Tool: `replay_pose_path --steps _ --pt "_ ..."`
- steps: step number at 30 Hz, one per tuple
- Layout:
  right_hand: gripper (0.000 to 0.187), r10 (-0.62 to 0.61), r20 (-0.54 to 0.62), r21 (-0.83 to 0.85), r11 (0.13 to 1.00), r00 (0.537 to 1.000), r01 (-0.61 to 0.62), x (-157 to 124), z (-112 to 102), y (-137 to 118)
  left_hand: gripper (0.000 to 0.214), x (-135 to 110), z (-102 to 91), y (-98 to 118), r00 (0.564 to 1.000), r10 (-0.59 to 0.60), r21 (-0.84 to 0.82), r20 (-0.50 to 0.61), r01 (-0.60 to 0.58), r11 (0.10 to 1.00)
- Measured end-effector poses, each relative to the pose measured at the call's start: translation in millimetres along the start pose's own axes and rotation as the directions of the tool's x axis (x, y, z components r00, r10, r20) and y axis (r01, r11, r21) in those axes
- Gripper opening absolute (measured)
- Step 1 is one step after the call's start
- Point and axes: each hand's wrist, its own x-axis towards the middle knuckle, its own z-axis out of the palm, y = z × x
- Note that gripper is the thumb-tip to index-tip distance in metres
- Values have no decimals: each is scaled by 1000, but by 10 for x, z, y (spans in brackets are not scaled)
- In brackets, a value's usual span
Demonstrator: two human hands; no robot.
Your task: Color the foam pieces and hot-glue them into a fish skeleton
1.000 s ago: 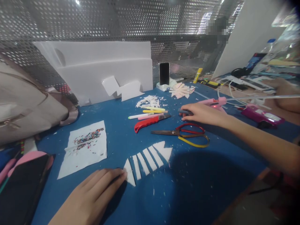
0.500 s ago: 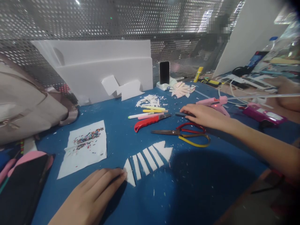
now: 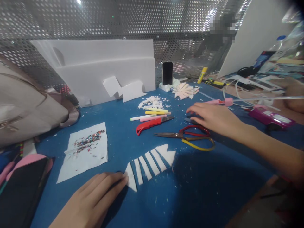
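My left hand [image 3: 95, 196] has its fingertips closed on the pointed end of a white triangular foam piece [image 3: 131, 178]. Several narrow white foam strips [image 3: 145, 167] and a notched tail-like piece [image 3: 167, 154] lie in a row beside it, forming a fish-skeleton shape. My right hand [image 3: 211, 117] is low over the table, its fingers spread above a dark, slim object [image 3: 189, 120] mostly hidden beneath them. Just in front of that hand lie scissors [image 3: 185, 136] with red and yellow handles. A pink glue gun [image 3: 228, 101] is partly covered behind it.
A red folding knife [image 3: 150, 124] and several markers [image 3: 155, 112] lie mid-table near white foam scraps [image 3: 153, 103]. Paper with colourful bits [image 3: 86, 152] is at left. A phone [image 3: 167, 73] stands at the back. A purple device [image 3: 269, 117] sits at right, near another person's hand [image 3: 294, 95].
My right hand has shifted slightly right, covering more of the pink glue gun. The dark slim object under it has also slid right. My left hand stays at the foam piece.
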Motion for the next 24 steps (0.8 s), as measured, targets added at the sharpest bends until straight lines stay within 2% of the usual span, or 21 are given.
replay_pose_path --steps 5,9,17,20,24 --pt "23 -62 31 -52 997 998 63 305 111 -84 41 -11 -2 13 1000 -8 12 -7 8 1000" --pt "22 -55 85 -74 995 995 61 535 274 -80 41 -23 -4 -17 999 32 55 13 -33 998" --pt "29 -37 171 -99 994 985 55 689 324 -78 45 -35 7 -77 996 81 78 41 -84 993" --pt "30 -22 135 -109 993 991 37 758 286 -90 45 -36 7 -72 995 83 89 47 -87 992" --pt "29 -16 14 -94 995 1000 17 872 177 -135 42 -29 -2 -38 998 60 58 17 -61 996"
